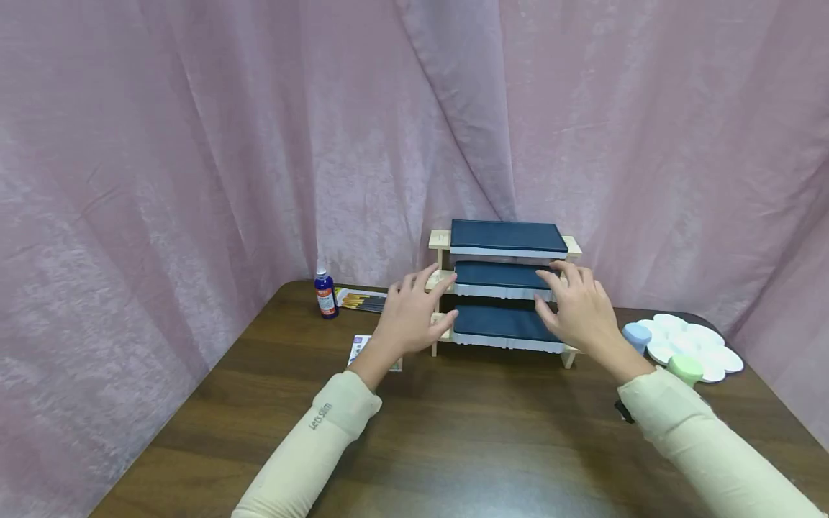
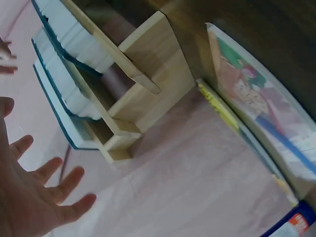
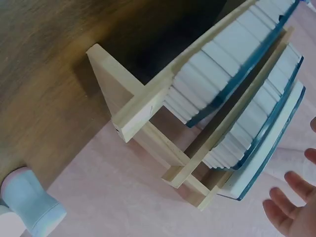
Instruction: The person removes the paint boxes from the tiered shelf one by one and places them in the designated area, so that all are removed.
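A three-tier light wooden rack stands toward the back of the table. Each tier bears a shallow white tray with a dark blue top: an upper tray, a middle tray and a lower tray. On the rack's left side, my left hand hovers with its fingers spread, holding nothing. My right hand mirrors it at the right side, palm turned inward and fingers loosely bent around air. Both wrist views show a gap between the fingers and the rack. In the head view, the hands partly cover the rack's side ends.
Left of the rack are a blue bottle, a pack of brushes and a printed picture, partly behind my left arm. To the right lie a white flower-shaped palette, a light blue container and a green one. Pink curtain hangs behind.
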Demonstrator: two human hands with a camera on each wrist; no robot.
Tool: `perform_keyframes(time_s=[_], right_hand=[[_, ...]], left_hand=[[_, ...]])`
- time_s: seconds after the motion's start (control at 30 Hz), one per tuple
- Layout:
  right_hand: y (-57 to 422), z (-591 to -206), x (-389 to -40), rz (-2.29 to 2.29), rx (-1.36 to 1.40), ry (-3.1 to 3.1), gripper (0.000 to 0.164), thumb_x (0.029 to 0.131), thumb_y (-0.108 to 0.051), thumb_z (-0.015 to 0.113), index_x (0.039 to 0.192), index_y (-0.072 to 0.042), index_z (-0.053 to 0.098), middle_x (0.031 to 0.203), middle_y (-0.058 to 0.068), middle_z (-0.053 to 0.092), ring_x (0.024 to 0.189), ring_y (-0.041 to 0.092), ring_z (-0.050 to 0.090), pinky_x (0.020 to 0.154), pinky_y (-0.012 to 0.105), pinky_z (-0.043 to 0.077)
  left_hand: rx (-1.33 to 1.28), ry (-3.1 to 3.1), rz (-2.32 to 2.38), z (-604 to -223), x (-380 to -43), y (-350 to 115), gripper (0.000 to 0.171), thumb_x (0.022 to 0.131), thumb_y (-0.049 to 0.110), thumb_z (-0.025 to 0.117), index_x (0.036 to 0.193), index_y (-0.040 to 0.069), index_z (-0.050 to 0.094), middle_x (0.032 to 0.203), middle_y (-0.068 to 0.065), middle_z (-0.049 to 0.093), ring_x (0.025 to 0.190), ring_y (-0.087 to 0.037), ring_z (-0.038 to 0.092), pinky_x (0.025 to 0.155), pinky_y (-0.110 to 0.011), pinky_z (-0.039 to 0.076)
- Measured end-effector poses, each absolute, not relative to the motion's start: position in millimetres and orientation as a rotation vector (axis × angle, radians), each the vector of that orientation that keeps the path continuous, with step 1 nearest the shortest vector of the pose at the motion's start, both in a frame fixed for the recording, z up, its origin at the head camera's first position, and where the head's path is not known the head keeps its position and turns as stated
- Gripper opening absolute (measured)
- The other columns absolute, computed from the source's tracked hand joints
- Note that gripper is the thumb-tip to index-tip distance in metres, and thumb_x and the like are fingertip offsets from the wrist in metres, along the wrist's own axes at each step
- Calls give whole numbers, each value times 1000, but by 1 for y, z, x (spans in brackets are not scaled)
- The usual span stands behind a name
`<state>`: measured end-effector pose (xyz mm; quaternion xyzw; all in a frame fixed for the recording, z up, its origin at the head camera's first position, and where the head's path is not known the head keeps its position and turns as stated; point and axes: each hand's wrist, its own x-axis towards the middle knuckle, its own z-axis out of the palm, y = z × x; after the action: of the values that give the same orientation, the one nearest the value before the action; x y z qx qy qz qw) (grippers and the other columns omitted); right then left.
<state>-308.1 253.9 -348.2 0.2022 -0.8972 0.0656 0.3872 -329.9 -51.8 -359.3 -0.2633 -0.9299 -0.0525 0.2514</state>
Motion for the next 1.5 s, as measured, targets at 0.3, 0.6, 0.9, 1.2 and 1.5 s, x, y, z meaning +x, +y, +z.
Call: perform_keyframes(time_s=[0.3,0.6,0.9,1.2,1.5], right_hand=[[253,-332,-316,486,468,-2409,39,92,-24,66,127,-9,64,123,17,63,106,40,58,79,59,49],[258,-319,-327,664,415,-2470,41,94,-28,68,130,-10,63,122,18,66,110,39,61,81,59,48],[266,-312,-339,720,344,-2504,39,95,-28,66,130,-10,64,115,17,70,109,40,64,77,54,50],[275,-314,-349,720,274,-2570,47,96,-32,65,136,-9,58,118,17,69,107,37,65,79,54,49],[283,-313,-356,694,239,-2607,52,97,-35,62,140,-7,54,113,21,70,96,39,67,66,42,50]], left_hand=[[-741,-2547,-432,-367,-341,-68,53,95,46,60,144,29,50,147,-4,46,118,-29,55,84,-48,50],[-784,-2670,-657,-374,-350,-70,43,96,44,62,135,25,59,139,-1,53,119,-26,57,86,-48,52],[-710,-2827,-709,-384,-359,-70,38,96,43,64,131,29,62,143,0,51,124,-26,53,90,-52,50],[-662,-2913,-733,-389,-364,-66,37,97,41,63,131,29,64,145,-1,50,129,-27,49,95,-55,47],[-720,-2944,-810,-393,-366,-66,36,97,37,64,131,25,65,145,-6,50,132,-30,47,102,-53,43]])
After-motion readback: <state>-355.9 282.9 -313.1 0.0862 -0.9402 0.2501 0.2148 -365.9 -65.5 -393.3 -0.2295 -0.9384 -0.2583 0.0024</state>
